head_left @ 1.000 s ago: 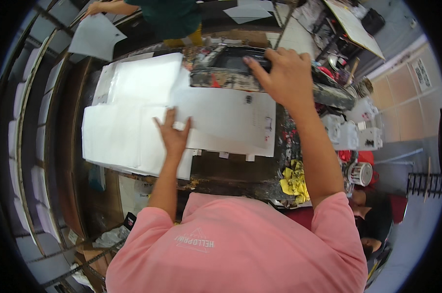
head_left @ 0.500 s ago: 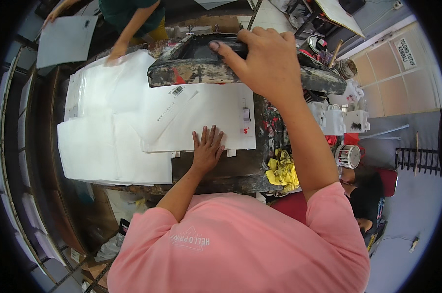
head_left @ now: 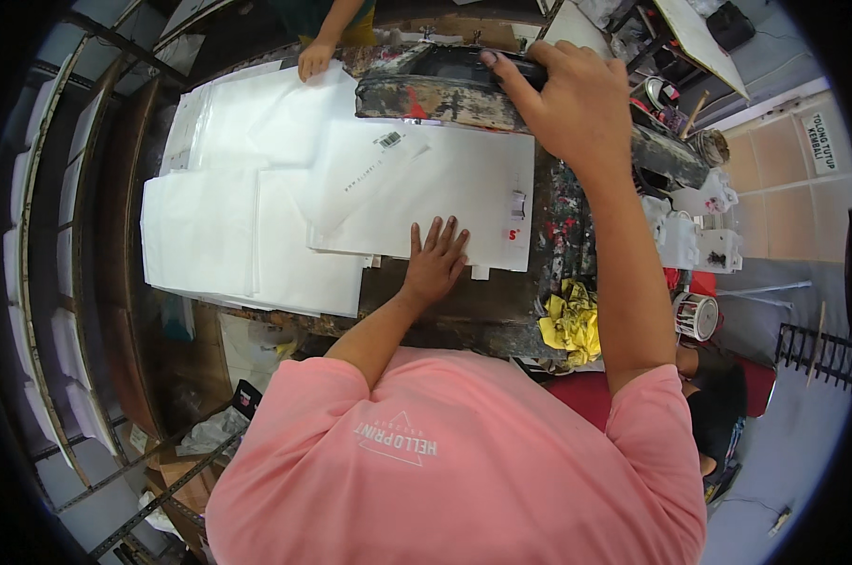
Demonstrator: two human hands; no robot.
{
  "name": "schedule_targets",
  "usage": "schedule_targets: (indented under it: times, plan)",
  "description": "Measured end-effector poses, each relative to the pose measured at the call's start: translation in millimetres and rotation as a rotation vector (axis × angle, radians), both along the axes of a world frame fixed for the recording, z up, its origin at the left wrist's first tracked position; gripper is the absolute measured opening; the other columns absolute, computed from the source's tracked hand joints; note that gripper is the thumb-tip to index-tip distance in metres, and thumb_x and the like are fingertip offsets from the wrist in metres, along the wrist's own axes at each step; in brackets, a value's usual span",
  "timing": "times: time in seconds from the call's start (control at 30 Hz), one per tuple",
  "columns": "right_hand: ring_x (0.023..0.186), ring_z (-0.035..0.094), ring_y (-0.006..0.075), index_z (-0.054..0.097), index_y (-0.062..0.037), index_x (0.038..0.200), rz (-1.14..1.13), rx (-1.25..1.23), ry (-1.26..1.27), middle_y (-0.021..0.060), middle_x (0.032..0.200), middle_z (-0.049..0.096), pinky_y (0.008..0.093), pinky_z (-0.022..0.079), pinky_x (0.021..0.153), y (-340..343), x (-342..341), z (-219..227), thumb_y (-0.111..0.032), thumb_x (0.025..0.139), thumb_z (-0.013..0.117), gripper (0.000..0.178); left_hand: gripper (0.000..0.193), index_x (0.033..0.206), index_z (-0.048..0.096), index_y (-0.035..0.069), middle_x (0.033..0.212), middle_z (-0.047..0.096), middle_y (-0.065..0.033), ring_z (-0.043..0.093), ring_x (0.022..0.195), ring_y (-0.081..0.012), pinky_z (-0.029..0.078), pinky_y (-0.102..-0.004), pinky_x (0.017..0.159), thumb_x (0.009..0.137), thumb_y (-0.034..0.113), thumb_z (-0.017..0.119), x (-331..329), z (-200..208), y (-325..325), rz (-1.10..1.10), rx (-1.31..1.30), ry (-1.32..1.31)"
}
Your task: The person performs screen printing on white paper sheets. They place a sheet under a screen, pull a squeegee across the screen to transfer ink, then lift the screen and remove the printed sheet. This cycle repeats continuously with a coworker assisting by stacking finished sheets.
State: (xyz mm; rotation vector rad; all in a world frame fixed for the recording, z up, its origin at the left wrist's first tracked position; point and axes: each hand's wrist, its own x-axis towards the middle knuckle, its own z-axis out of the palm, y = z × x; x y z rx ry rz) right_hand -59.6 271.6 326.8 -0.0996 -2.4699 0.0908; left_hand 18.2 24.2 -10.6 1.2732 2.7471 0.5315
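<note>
1. Right hand (head_left: 577, 99) is gripping the paint-crusted screen frame (head_left: 445, 89) at top centre of the frame, fingers curled over its far edge. Looks rigid and prob fairly heavy, w/ dried ink so grip isn't slippery; taking it by the frame bar seems best, not the mesh.
2. Left hand (head_left: 435, 259) is lying flat, fingers spread, palm down on the near edge of the white sheet (head_left: 445, 188) in the middle. Not pinching anything, just pressing.
3. Sheet is looking thin, light, floppy, likely to slide or crease, so pinning it flat makes sense imo.
4. White stack (head_left: 228, 235) is sitting centre-left on the messy worktable (head_left: 464, 311).
5. Another person's hand (head_left: 315, 58) is touching the sheets at the top, left of centre.
</note>
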Motion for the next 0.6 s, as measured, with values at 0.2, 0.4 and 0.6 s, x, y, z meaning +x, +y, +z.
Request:
schedule_targets:
  times: [0.2,0.4,0.6]
  plan:
    - [0.088,0.071,0.0283,0.083,-0.0082,0.102,0.003,0.020,0.019,0.0102,0.091,0.077,0.0477,0.043,0.083,-1,4,-6,-0.069,0.096,0.061,0.065,0.055,0.160,0.048,0.012,0.173,0.032,-0.0173,0.029,0.161,-0.0396,0.020,-0.0666,0.128,0.111,0.036,0.049,-20,56,0,-0.028,-0.163,-0.117]
    - [0.101,0.064,0.0356,0.071,-0.0049,0.117,0.037,0.039,-0.259,0.0177,0.103,0.069,0.0469,0.047,0.085,-19,56,-61,-0.059,0.097,0.066,0.058,0.104,0.168,0.012,-0.003,0.170,0.029,-0.0280,0.029,0.159,-0.0407,0.029,-0.0542,0.130,0.103,0.068,0.052,-34,183,-35,0.203,1.496,-1.428]
    - [0.115,0.060,0.0365,0.067,-0.0059,0.125,0.237,-0.208,-0.636,0.0137,0.118,0.067,0.0510,0.047,0.096,-28,116,-173,-0.016,0.085,0.075,0.042,0.133,0.162,0.008,-0.011,0.156,0.040,-0.0342,0.045,0.147,-0.0438,0.040,-0.0528,0.124,0.089,0.093,0.048,8,131,-60,0.856,1.298,-1.875]
